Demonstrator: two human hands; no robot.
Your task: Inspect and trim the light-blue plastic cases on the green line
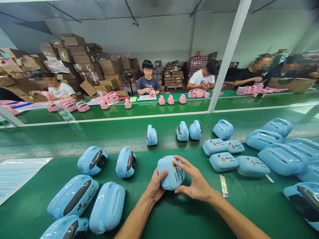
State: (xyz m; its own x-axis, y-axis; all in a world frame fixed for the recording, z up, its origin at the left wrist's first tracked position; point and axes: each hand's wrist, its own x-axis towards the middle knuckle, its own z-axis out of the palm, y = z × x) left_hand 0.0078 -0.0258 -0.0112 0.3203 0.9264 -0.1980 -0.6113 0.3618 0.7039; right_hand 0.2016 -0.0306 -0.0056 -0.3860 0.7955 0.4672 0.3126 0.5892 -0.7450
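Left fingers: the left hand (156,186) holds the blue case (167,177), its thumb pressed on the front face; the other fingers are mostly hidden behind.
Right fingers: the right hand (195,182) is spread in a wide curve around the other side, fingertips at the upper edge and thumb at the lower one, with a gap between case and palm.
Case in hand: tilted, between both hands, above the middle of the green table (189,215); its print, a cartoon figure and "MICKEY", slants down the face.
Left of the hands: two blue units with dark panels (126,162) stand apart from each other; larger blue units (107,207) crowd nearer the table's lower left.
Right of the hands: four printed blue pieces (223,161) lie close together; a small pale strip (223,186) lies nearer the right forearm, and plain blue shells (281,159) cluster farther right.
Straight ahead: three small blue units (182,131), two of them side by side.
Far bench: pink units (170,99) in a loose row, co-workers (149,83) seated behind.
Back wall: stacked cartons (74,49).
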